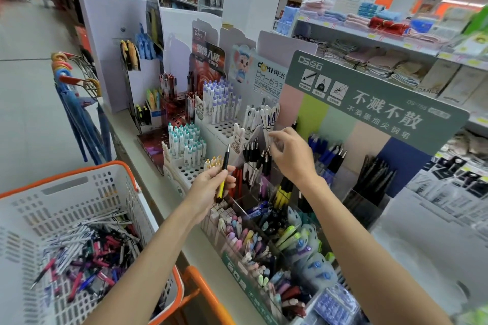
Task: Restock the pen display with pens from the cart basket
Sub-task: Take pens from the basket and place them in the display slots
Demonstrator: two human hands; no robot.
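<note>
Cart basket [79, 174] – white with an orange rim, lower left, nearest the camera. A heap of loose pens [87, 253] in mixed colours lies on its floor.

Pen display [237, 280] – clear compartments behind a green front strip, just right of the basket on the shelf edge. The near compartments hold pastel pens; further back stand yellow-and-black pens [284, 192] and black pens [253, 153].

Left hand [211, 185]: raised over the front of the display. Thumb and fingers pinch a black-and-yellow pen [224, 174] at mid-barrel. The pen stands nearly upright, yellow end down, clear of every compartment.

Right hand [293, 155]: raised above the black pens, fingertips reaching to a cluster of white pens [266, 116]. Whether the fingers grip anything cannot be told.

Green header board [369, 97]: stands tilted behind the right hand, above the blue and black pens.

Further back: umbrellas [79, 119] hang at the left, and folded towels [369, 21] lie on the upper shelf.
</note>
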